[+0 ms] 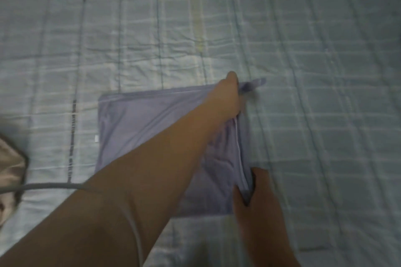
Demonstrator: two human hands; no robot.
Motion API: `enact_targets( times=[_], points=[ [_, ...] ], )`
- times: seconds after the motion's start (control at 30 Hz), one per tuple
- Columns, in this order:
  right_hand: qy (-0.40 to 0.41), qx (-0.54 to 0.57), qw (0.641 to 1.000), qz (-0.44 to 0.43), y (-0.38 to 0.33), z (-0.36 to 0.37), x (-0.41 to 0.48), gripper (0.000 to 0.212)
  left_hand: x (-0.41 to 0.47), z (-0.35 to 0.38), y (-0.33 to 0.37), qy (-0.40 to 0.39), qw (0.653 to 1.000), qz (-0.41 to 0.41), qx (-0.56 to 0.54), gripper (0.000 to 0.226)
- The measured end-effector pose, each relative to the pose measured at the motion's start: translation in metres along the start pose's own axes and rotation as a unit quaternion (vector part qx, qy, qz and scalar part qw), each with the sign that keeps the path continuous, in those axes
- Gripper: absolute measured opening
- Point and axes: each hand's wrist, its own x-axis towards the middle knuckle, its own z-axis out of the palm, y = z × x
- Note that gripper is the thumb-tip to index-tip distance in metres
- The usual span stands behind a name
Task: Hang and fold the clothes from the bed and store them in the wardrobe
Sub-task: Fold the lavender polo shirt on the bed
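Observation:
A lavender garment [138, 127] lies folded into a rough square on the bed [303, 49], with a white seam line along its right edge and a small white tag on its left side. My left hand [227, 95] reaches across it and pinches its far right corner, where a strap sticks out. My right hand [258, 197] grips the near right edge, thumb and fingers closed on the fabric. My left forearm hides the garment's middle.
The bed is covered by a pale blue checked quilt with creases. A beige satin cloth [10, 164] lies at the left edge, and a thin grey cable [47, 186] runs from it toward my left arm.

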Motion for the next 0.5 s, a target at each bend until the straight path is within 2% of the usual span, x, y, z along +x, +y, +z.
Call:
enact_targets(
  times=[0.07,0.17,0.27,0.37,0.5],
  points=[
    [-0.014,-0.006,0.999,-0.029,-0.031,0.022,-0.017,0.044,-0.015,-0.037,-0.034,0.005,1.000,-0.006,-0.021,0.026],
    [-0.043,-0.008,0.996,-0.080,-0.083,0.068,-0.045,0.032,-0.042,-0.096,-0.095,0.002,0.996,-0.016,-0.092,0.039],
    [-0.082,-0.028,0.992,-0.090,-0.115,0.119,-0.065,0.027,-0.067,-0.136,-0.154,0.026,0.989,-0.031,-0.144,0.042],
    [-0.085,-0.088,0.985,-0.119,-0.142,0.179,-0.087,0.038,-0.089,-0.166,-0.219,0.047,0.986,-0.055,-0.149,0.053],
    [-0.111,-0.162,0.972,-0.128,-0.157,0.241,-0.109,0.052,-0.111,-0.182,-0.284,0.031,0.986,-0.091,-0.136,0.066]
  ],
)
